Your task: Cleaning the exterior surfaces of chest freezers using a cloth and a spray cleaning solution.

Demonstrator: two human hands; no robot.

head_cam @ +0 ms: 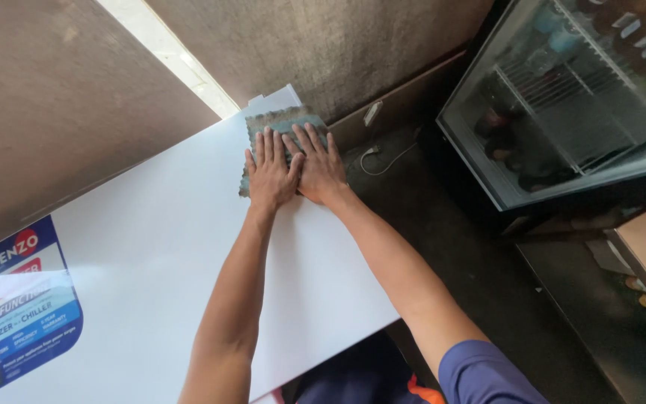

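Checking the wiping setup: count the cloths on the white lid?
1: a grey-green cloth at the lid's far corner, under the left hand and right hand. Others may be hidden.

Lid surface: the white freezer lid (151,254) lies bare from centre frame to the lower left, with open room for a hand to slide.
Far corner: both hands, left hand (271,173) and right hand (319,168), lie flat on a grey-green cloth (282,123), taking up that end.
Upper left: the brown wall (54,97) closes off the lid's far edge.
Right: a dark floor gap (428,224), then the glass-fronted cooler (562,105) blocks passage.
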